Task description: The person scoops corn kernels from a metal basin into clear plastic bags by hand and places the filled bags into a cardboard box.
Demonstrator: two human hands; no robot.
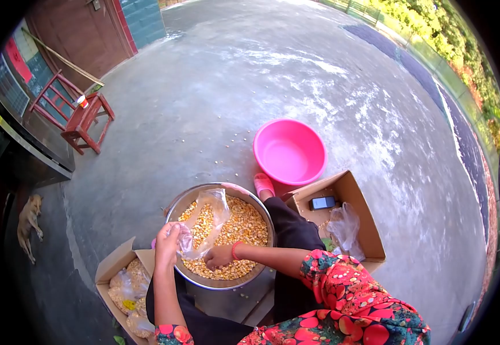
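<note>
A wide metal basin (264, 253) full of yellow corn kernels (241, 221) sits between my knees. My left hand (167, 241) is at the basin's left rim, its fingers closed on a clear plastic bag (215, 208). The bag hangs over the corn with its mouth spread. Down at the kernels, below the bag, is my right hand (220, 257), with a red bracelet on the wrist. Its fingers curl into the corn, and their tips are partly hidden.
A pink tub (290, 152) stands beyond the basin. On the right, a cardboard box (370, 230) holds a phone (322, 202) and plastic bags (346, 227). Another box (109, 270) at left contains filled bags (129, 286). A dog (30, 224) lies far left, near a red chair (83, 121).
</note>
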